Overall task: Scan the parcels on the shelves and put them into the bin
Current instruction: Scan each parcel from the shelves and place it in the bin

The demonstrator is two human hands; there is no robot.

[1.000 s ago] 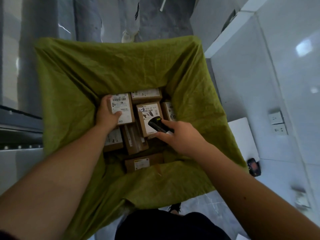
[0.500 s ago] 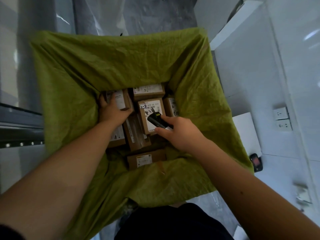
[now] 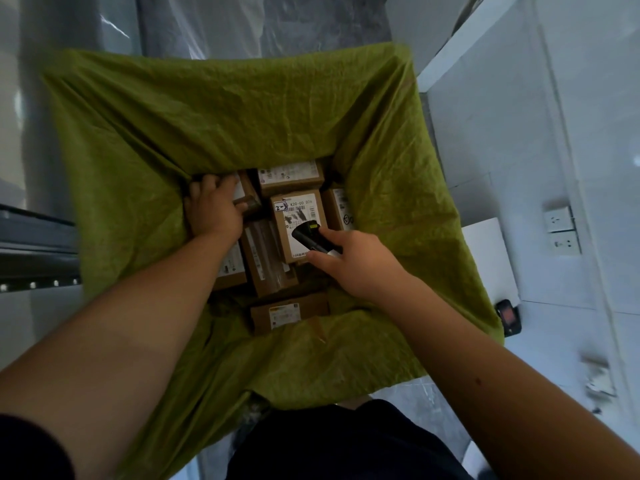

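Note:
I look down into a bin lined with a green bag (image 3: pixel 145 161). Several brown cardboard parcels with white labels lie at its bottom, one labelled K20-00 (image 3: pixel 298 209) in the middle. My left hand (image 3: pixel 214 206) is deep in the bin at the back left, fingers curled over a small labelled parcel (image 3: pixel 247 194) that it mostly covers. My right hand (image 3: pixel 349 258) holds a black handheld scanner (image 3: pixel 306 233) with a yellow-green top, over the middle parcel's label.
A white wall with two sockets (image 3: pixel 559 230) stands right of the bin. A white board (image 3: pixel 491 258) and a small black device with a red screen (image 3: pixel 507 315) lie on the floor beside it. A dark shelf rail (image 3: pixel 34 244) runs at the left.
My left hand has pushed its parcel down to the back-left corner of the bin and now covers most of its label. The scanner hand has barely shifted.

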